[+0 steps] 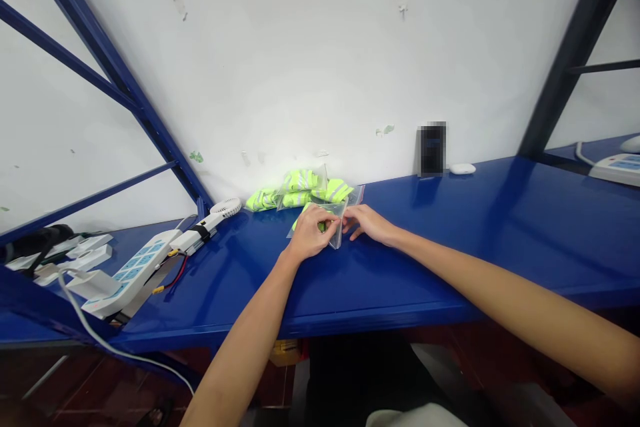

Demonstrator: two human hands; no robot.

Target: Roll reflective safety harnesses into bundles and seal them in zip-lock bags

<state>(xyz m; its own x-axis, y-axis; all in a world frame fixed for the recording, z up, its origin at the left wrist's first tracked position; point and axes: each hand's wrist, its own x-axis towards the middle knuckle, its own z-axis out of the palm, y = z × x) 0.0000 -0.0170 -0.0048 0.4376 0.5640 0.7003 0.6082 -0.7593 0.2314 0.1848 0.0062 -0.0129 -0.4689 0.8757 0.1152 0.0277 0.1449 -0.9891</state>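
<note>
Between my hands is a clear plastic bag (337, 235) with neon-yellow fabric inside, low over the blue tabletop. My left hand (313, 230) is closed on the bag, thumb and fingers pinched near its opening edge. At that same edge, my right hand (367, 221) has its fingertips pressed together on the plastic. The fabric in this bag is mostly hidden behind my left hand. Just beyond lie several more clear bags of folded neon-yellow cloth with silvery stripes (300, 181), heaped against the wall.
A white handheld fan (226, 207) and a white power strip (135, 273) with cables lie at the left by the blue frame (125, 90). Against the wall at the right stands a dark pixelated device (431, 150), beside a small white case (463, 169).
</note>
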